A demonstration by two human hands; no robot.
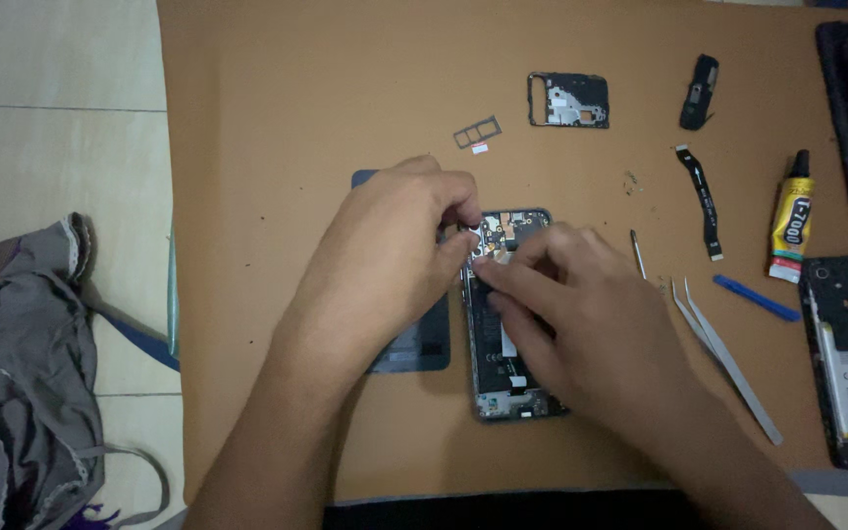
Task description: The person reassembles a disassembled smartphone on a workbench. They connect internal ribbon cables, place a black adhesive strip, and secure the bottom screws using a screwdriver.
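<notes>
Disassembly stood well advanced: left hand [399,245] and right hand [581,304] pinched at the opened phone [512,324]'s upper board, removed parts lying aside, battery unremoved.

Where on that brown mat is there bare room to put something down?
The widest bare patch is the mat's upper left, above the left hand and left of the card tray. A second strip runs along the near edge below the opened phone. The right side is crowded: tweezers, glue tube, blue pry tool.
</notes>
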